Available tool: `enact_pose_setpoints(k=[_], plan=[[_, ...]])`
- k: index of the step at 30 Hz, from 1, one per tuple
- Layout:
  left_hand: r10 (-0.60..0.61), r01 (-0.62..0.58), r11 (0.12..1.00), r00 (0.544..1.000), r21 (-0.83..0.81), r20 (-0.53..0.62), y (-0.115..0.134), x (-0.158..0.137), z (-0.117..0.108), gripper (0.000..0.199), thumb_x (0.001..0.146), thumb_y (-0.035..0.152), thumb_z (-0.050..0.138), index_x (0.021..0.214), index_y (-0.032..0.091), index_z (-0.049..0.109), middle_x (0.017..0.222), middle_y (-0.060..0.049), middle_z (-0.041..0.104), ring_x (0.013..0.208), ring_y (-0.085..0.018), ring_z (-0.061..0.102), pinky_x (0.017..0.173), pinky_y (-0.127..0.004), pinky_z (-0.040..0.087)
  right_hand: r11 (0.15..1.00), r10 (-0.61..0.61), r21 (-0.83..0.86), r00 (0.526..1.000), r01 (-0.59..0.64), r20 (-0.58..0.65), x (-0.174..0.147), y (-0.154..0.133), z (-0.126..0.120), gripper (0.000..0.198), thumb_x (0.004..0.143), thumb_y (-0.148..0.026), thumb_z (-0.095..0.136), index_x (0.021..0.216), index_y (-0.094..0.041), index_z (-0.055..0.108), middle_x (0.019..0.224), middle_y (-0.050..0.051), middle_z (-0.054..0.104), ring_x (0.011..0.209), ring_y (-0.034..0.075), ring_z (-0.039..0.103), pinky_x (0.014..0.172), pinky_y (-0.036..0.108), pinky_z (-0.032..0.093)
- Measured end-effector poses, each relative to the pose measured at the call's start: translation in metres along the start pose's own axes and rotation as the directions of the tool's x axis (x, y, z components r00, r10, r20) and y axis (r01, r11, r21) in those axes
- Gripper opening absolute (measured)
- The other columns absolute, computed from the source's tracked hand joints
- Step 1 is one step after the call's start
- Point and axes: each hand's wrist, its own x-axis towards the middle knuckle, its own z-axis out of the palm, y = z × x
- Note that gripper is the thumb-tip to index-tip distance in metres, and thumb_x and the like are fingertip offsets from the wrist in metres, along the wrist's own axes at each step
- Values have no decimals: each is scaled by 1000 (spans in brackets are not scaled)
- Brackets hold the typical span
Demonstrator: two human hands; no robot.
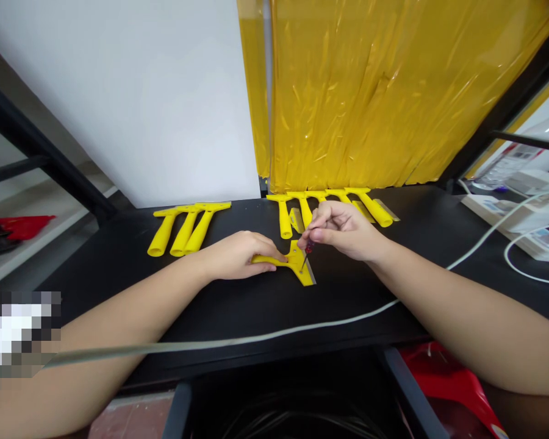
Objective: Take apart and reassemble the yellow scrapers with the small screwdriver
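Note:
A yellow scraper [305, 277] with a metal blade lies on the black table, its head to the right. My left hand [244, 256] is closed around its handle and presses it down. Between the fingertips of my right hand [336, 227] is a small screwdriver [308, 247] with a dark red handle. Its thin shaft slants down to the scraper's head, the tip at a screw near the lower end. Part of the screwdriver's handle is hidden by my fingers.
Three yellow scraper handles [200, 227] lie at the back left, several more yellow scrapers [285, 219] at the back. A pale cable [274, 333] crosses the table's front. Power strips [526, 228] and a plastic bottle [507, 160] are on the right. An open drawer [178, 411] is below.

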Motion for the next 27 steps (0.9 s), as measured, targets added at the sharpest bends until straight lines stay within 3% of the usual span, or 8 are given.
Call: enact_pose_setpoints(k=[27], plan=[[-2,2,1000,1000,-7,13,-2,-1,1,29,100,22,68,128,26,77,117,-5,81,109,-20,75,97,-29,56,998,45,-39,997,-43,58,-1,-7,2,17,90,-22,85,91,-16,69,86,4,80,86,19,82,77,28,65]])
